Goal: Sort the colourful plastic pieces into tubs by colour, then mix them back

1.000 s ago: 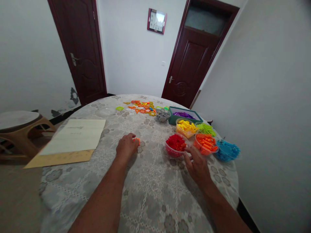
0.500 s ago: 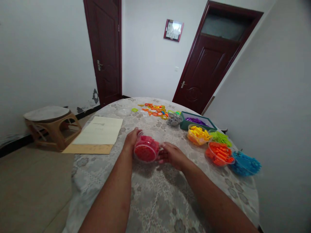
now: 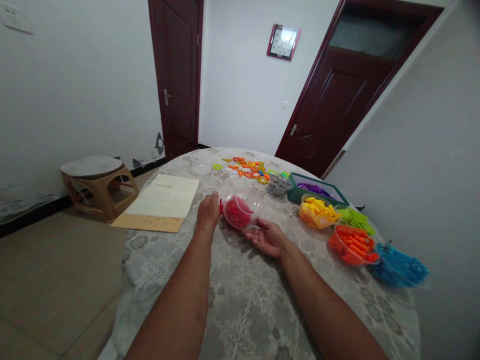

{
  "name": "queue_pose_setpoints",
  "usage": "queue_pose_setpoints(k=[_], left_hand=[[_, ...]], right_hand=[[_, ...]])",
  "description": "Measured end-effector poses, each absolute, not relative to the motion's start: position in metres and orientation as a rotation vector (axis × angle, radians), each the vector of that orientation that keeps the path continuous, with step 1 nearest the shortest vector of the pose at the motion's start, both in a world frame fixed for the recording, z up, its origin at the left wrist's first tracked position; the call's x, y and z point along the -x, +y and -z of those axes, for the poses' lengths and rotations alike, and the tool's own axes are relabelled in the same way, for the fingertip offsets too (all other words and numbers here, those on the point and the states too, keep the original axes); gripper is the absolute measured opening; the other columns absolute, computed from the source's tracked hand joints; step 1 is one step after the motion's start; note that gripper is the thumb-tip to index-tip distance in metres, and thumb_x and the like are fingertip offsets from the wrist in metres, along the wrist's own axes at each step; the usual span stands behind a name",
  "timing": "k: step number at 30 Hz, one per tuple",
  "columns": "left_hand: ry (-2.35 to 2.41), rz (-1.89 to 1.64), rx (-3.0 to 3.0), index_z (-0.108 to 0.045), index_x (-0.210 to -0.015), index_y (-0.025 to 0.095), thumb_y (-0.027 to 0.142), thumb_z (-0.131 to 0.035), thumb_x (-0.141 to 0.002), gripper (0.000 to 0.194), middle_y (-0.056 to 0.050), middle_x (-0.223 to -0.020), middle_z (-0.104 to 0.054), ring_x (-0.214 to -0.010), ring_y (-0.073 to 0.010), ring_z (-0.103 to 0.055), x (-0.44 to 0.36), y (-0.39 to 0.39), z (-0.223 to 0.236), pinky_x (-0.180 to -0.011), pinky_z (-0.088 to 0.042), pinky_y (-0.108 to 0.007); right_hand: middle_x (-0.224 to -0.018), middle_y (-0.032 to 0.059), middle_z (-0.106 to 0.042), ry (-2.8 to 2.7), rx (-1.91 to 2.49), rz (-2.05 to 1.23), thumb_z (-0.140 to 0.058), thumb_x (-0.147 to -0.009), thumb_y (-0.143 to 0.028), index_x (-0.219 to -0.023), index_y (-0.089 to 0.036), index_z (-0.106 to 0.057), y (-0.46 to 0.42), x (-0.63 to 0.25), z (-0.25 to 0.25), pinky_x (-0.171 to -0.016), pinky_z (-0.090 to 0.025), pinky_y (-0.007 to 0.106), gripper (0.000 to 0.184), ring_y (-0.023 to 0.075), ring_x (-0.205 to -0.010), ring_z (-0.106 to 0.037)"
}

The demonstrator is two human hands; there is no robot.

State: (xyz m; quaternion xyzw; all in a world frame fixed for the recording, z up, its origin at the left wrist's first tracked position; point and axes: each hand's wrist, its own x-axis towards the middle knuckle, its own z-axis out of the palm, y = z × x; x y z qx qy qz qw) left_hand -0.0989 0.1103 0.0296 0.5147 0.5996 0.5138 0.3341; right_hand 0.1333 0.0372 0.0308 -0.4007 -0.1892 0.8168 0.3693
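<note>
A clear plastic tub of red pieces stands tilted above the patterned tablecloth, its see-through wall stretching to the right. My right hand supports the tub from its lower right, fingers curled under the edge and palm partly turned up. On the tub's left side is my left hand, its fingers closed. A small notched red piece shows at those fingertips, close to the tub wall. The fingers' far side is hidden, so the exact grip is unclear.
Tubs of grey, yellow, lime green, orange and blue pieces line the right side, with a green box of purple pieces. Joined pieces lie at the back. Paper sheets lie left.
The tub has turned and tipped between my hands. My right hand has slipped lower beneath it, and a red piece now shows at my left fingertips. The view has shifted slightly left.
</note>
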Motion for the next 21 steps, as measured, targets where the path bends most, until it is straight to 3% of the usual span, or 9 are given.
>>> queue_pose_setpoints(k=[6, 11, 18, 21], left_hand=[[1.677, -1.375, -1.587, -0.075, -0.107, 0.019, 0.045, -0.047, -0.099, 0.039, -0.013, -0.119, -0.076, -0.115, -0.0283, -0.066, 0.087, 0.101, -0.036, -0.107, -0.046, -0.041], [1.735, -1.272, -1.921, -0.078, -0.11, 0.022, 0.04, -0.062, -0.094, 0.029, -0.012, -0.125, -0.074, -0.126, -0.0299, -0.061, 0.073, 0.089, -0.035, -0.12, -0.037, -0.045], [1.791, -0.696, -2.328, -0.075, -0.126, 0.029, 0.051, -0.07, -0.089, 0.043, -0.012, -0.142, -0.065, -0.132, -0.0355, -0.057, 0.067, 0.073, -0.034, -0.114, -0.039, -0.058], [1.723, -0.59, -2.394, -0.073, -0.13, 0.029, 0.056, -0.072, -0.088, 0.05, -0.012, -0.148, -0.06, -0.136, -0.038, -0.053, 0.064, 0.069, -0.037, -0.115, -0.037, -0.061]], right_hand=[[-0.094, 0.014, -0.081, -0.559, 0.855, -1.929, -0.038, -0.109, -0.027, -0.105, -0.018, -0.059, 0.032, -0.155, -0.049, -0.054, -0.061, 0.021, 0.024, 0.0185, -0.072, -0.079], [-0.098, 0.0135, -0.081, -0.676, 1.019, -1.622, -0.04, -0.108, -0.033, -0.103, -0.024, -0.052, 0.016, -0.177, -0.081, -0.055, -0.058, 0.021, 0.016, 0.0183, -0.074, -0.079], [-0.108, 0.0099, -0.074, -1.121, 1.594, -0.649, -0.054, -0.1, -0.054, -0.113, -0.021, -0.063, -0.037, -0.234, -0.086, -0.063, -0.061, 0.031, 0.037, 0.0229, -0.086, -0.077], [-0.104, 0.0092, -0.074, -1.349, 1.794, -0.324, -0.05, -0.1, -0.058, -0.115, -0.022, -0.067, -0.063, -0.251, -0.073, -0.073, -0.06, 0.038, 0.043, 0.0263, -0.092, -0.075]])
